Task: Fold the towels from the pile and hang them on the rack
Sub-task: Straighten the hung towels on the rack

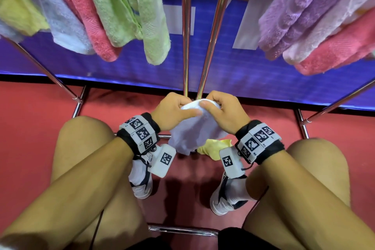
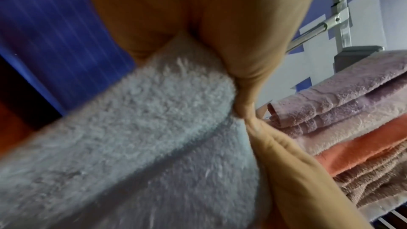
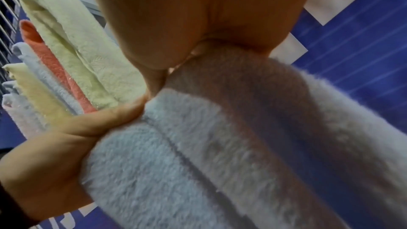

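Item: pale blue-white terry towel (image 1: 194,128), pinched at its top edge by left hand (image 1: 172,110) and right hand (image 1: 225,110), hanging below both. Risk: uneven edges give a crooked fold; trailing cloth may catch the crumpled yellow towel (image 1: 215,147) beneath.

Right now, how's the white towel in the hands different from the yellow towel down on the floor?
The white towel is held up, pinched at its top edge by the left hand and the right hand; the yellow towel lies crumpled on the red floor, touched by neither hand. The white towel shows in full, while the yellow towel is partly hidden behind it. Neither is on the rack yet.
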Tool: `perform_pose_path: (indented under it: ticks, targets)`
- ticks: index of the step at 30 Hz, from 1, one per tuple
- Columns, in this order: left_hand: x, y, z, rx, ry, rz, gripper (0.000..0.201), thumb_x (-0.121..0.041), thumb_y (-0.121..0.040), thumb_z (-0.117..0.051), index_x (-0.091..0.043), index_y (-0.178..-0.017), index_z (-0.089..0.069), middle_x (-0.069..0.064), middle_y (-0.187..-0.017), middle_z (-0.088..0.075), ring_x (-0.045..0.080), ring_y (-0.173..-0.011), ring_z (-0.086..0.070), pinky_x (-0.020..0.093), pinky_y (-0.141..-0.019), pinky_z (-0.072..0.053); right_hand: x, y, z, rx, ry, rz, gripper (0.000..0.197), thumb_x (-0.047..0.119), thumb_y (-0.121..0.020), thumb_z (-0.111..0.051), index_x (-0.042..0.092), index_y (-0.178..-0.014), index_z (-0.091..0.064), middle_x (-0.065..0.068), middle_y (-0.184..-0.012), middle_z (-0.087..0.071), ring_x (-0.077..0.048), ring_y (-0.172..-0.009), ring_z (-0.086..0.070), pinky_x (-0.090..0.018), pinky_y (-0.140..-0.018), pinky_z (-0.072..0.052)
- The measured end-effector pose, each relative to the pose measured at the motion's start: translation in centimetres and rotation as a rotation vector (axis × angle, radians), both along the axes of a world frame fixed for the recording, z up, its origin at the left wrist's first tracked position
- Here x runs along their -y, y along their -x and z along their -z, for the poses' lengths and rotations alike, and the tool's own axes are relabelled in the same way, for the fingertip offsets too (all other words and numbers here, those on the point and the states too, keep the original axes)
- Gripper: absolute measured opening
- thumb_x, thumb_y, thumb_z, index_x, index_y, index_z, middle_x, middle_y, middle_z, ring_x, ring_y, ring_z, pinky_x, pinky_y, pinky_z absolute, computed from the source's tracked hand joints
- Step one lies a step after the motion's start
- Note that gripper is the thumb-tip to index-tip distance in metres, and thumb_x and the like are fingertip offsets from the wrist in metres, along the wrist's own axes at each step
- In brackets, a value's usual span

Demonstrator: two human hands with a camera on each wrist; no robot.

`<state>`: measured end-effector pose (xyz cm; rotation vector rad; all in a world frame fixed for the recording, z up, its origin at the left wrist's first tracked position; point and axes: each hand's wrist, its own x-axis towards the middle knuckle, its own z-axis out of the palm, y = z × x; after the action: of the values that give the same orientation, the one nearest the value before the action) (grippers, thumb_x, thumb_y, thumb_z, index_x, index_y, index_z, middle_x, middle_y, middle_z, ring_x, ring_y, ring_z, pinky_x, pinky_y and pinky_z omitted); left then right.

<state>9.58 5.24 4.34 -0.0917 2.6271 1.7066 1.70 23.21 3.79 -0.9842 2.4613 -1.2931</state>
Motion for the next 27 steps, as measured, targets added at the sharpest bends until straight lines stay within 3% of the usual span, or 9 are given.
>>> perform_pose_path:
  ticks: [4,6,8,12,16,20,23,25,27]
  targets:
    - [0.9,0.5,-0.2,-0.088,-0.041,-0.071,0.019,-0.029,-0.090,-0.064,-0.018,-0.079,-0.075,-0.004,-0.072,-0.066,0.002,-0.067,-0.050,0.024,-0.063,-0.042,-0.6,0.5,0.6,-0.023,-0.214,-0.118,0.037,0.040,-0.088,-0.070,0.028,-0.062,-0.047,0.009,-0.058,-0.048,-0.008,-0.057,-0.044,-0.021,-0.057,-0.036]
    - [1.3,0.8,-0.4,-0.127,-0.039,-0.123,0.016,-0.023,-0.093,-0.063,-0.025,-0.079,-0.072,-0.005,-0.073,-0.066,-0.002,-0.067,-0.052,0.018,-0.064,-0.043,-1.0,0.8,1.1,-0.024,-0.363,-0.153,0.028,0.041,-0.086,-0.072,0.020,-0.073,-0.058,0.002,-0.071,-0.060,-0.024,-0.068,-0.054,-0.036,-0.065,-0.041]
    - [1.7,1.1,-0.4,-0.139,-0.041,-0.186,0.017,-0.017,-0.095,-0.063,-0.019,-0.081,-0.072,-0.004,-0.077,-0.066,-0.003,-0.068,-0.055,0.014,-0.066,-0.044,-1.5,1.1,1.6,-0.042,-0.504,-0.151,0.029,0.041,-0.086,-0.071,0.013,-0.086,-0.064,-0.009,-0.087,-0.067,-0.034,-0.082,-0.059,-0.035,-0.067,-0.037]
    - [3.2,1.7,-0.1,-0.210,-0.092,-0.380,0.016,-0.016,-0.097,-0.057,-0.014,-0.091,-0.071,-0.006,-0.085,-0.068,-0.003,-0.076,-0.059,0.015,-0.073,-0.046,-2.9,2.1,1.8,0.004,-0.663,-0.016,0.039,0.045,-0.089,-0.066,0.015,-0.068,-0.051,-0.010,-0.079,-0.061,-0.033,-0.075,-0.053,-0.034,-0.063,-0.032]
    - [4.8,2.1,0.8,-0.193,-0.119,-0.511,0.014,-0.016,-0.098,-0.057,-0.014,-0.093,-0.070,-0.006,-0.086,-0.067,-0.001,-0.076,-0.059,0.018,-0.074,-0.046,-4.4,3.1,1.6,0.107,-0.606,0.086,0.039,0.040,-0.092,-0.062,0.013,-0.065,-0.059,-0.009,-0.073,-0.068,-0.030,-0.072,-0.060,-0.036,-0.062,-0.043]
    - [5.3,2.0,1.5,-0.155,-0.106,-0.584,0.011,-0.017,-0.096,-0.061,-0.013,-0.093,-0.071,-0.005,-0.080,-0.067,-0.004,-0.068,-0.058,0.016,-0.067,-0.047,-5.7,3.7,1.1,0.106,-0.554,0.196,0.033,0.034,-0.095,-0.058,0.015,-0.068,-0.054,-0.008,-0.071,-0.057,-0.032,-0.073,-0.052,-0.033,-0.063,-0.034]
    - [5.4,1.9,2.0,-0.128,-0.084,-0.633,0.017,-0.020,-0.090,-0.070,-0.009,-0.078,-0.070,0.003,-0.070,-0.060,0.006,-0.061,-0.049,0.016,-0.057,-0.043,-6.3,4.3,0.8,0.098,-0.413,0.310,0.026,0.024,-0.093,-0.061,0.018,-0.068,-0.057,-0.005,-0.063,-0.053,-0.032,-0.073,-0.052,-0.030,-0.065,-0.033]
    - [5.4,1.9,2.1,-0.108,-0.037,-0.647,0.028,-0.022,-0.086,-0.075,-0.012,-0.063,-0.062,-0.002,-0.059,-0.049,0.002,-0.053,-0.040,0.015,-0.052,-0.036,-6.5,4.6,0.5,0.056,-0.284,0.410,0.021,0.020,-0.090,-0.063,0.021,-0.069,-0.060,-0.002,-0.061,-0.052,-0.028,-0.072,-0.053,-0.027,-0.065,-0.033]
    - [5.4,2.0,2.1,-0.080,-0.011,-0.660,0.030,-0.021,-0.085,-0.076,-0.011,-0.062,-0.060,-0.002,-0.058,-0.047,0.001,-0.050,-0.038,0.012,-0.050,-0.034,-6.5,4.7,-0.2,0.053,-0.165,0.504,0.014,0.020,-0.086,-0.068,0.019,-0.072,-0.066,0.001,-0.059,-0.055,-0.021,-0.068,-0.054,-0.025,-0.062,-0.035]
